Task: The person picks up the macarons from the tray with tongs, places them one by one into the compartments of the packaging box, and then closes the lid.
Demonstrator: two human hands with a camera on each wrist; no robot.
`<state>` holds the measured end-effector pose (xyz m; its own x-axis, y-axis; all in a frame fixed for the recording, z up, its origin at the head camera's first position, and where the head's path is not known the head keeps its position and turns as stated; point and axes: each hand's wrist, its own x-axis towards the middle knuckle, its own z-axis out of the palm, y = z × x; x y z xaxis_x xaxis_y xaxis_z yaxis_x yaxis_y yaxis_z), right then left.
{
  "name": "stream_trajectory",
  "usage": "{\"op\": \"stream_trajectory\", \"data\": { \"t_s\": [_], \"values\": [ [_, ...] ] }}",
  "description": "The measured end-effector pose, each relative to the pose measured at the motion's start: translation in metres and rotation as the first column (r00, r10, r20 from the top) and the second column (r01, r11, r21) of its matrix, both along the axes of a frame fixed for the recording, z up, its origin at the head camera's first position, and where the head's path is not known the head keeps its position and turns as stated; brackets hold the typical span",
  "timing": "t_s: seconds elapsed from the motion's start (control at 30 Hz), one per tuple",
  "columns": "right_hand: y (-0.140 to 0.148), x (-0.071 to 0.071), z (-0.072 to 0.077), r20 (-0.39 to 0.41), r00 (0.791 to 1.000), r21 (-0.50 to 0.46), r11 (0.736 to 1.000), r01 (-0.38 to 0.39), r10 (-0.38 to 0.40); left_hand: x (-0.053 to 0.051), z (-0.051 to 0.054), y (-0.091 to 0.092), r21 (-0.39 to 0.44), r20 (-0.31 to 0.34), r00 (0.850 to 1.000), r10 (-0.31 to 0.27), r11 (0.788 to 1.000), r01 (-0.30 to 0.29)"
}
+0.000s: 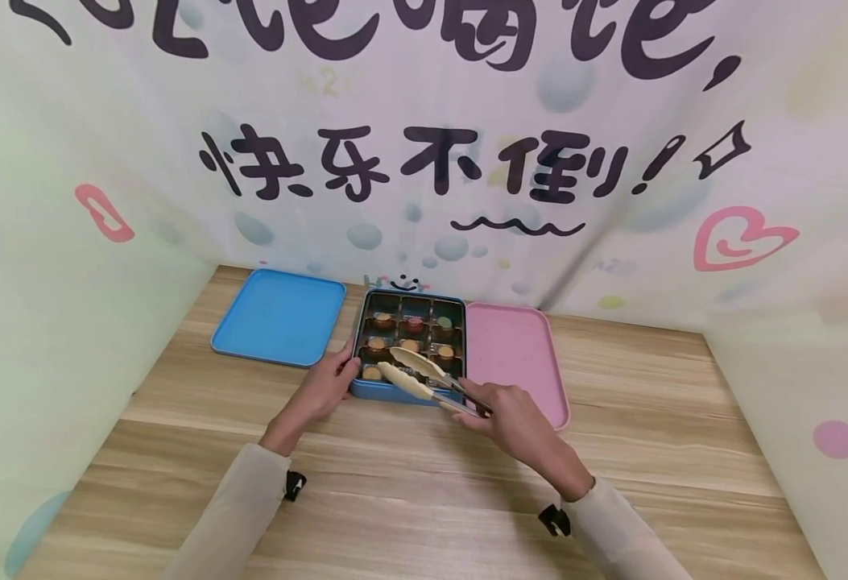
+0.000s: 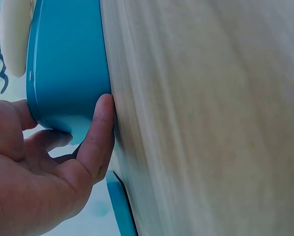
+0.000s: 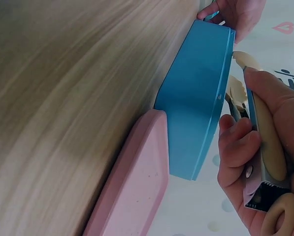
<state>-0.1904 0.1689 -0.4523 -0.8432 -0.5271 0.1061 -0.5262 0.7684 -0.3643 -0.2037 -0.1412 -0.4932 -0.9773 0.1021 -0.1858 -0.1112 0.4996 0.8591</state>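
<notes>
A blue tin box (image 1: 398,393) with a dark divided tray holds small round cookies (image 1: 376,344) in its compartments, most of them tan, one reddish and one green. My left hand (image 1: 329,376) holds the tin at its front left corner; in the left wrist view its fingers (image 2: 95,132) lie along the tin's side. With my right hand (image 1: 514,419) I grip metal tongs (image 1: 424,374) with cream-coloured tips, which hang over the front part of the tray. The tips are apart, and nothing shows between them. They hide part of the front row.
The blue lid-like tray (image 1: 279,316) lies left of the tin. A pink tray (image 1: 518,354) with crumbs on it sits against the tin's right side. Behind the wooden table (image 1: 395,499) hangs a printed cloth wall (image 1: 366,105); more cloth encloses both sides.
</notes>
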Motion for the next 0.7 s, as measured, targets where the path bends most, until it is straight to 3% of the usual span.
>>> {"op": "stream_trajectory", "data": {
  "t_s": [0.23, 0.53, 0.7],
  "values": [
    [0.007, 0.002, -0.003, 0.008, 0.999, -0.045, 0.998, 0.033, -0.033, 0.001, 0.0, 0.0, -0.009, 0.014, 1.0, 0.002, 1.0, -0.001],
    [0.029, 0.002, -0.009, 0.025, 0.985, -0.164, 0.972, 0.17, -0.168, 0.001, -0.001, -0.001, -0.012, 0.012, 1.0, 0.002, 1.0, -0.001],
    [0.049, 0.001, -0.011, 0.026, 0.966, -0.181, 0.949, 0.258, -0.257, 0.001, -0.002, -0.002, 0.005, 0.0, 1.0, -0.015, 1.0, 0.015]
  ]
}}
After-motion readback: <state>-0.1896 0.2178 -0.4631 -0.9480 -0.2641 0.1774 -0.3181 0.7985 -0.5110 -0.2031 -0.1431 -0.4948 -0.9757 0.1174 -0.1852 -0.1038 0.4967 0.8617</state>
